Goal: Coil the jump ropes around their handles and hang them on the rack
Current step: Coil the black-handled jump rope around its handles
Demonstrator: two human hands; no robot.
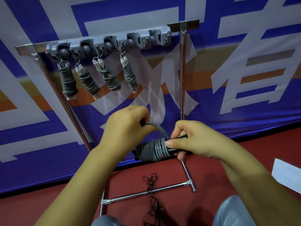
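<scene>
My right hand (195, 141) grips the black handles (175, 150) of a jump rope, thumb pressing on the last turns of the grey coil (153, 150) wound around them. My left hand (128, 126) pinches the free end of the grey rope (160, 128), which arcs from its fingers down to the coil. Above, a grey plastic rack (146, 39) is fixed to a metal bar, and several coiled jump ropes (68, 82) with white handles hang from its left hooks. The rack's rightmost slots (162, 37) hold nothing.
The rack stands on a chrome frame with uprights (182, 75) and a floor crossbar (146, 192). A tangle of thin dark cord (152, 198) lies over the crossbar on the red floor. A blue banner covers the wall behind. White paper (286, 173) lies at the right.
</scene>
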